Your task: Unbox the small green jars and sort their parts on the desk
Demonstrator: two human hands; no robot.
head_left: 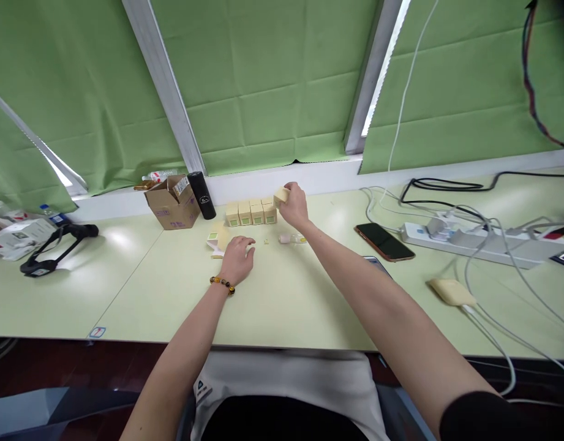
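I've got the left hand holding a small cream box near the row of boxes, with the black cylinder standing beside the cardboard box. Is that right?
Not quite: the head view shows the right hand holding the small cream box. The rest of your statement is right.

Bracelet [222, 283]: one row of round beads, amber yellow mixed with dark brown, around the left wrist
Sleeve [484, 419]: black, short, on the right arm
Shirt [286, 422]: black, rounded across the belly
Lap cloth [286, 372]: white to pale grey
Hands: left hand [238, 260] and right hand [295, 206] both bare, ungloved
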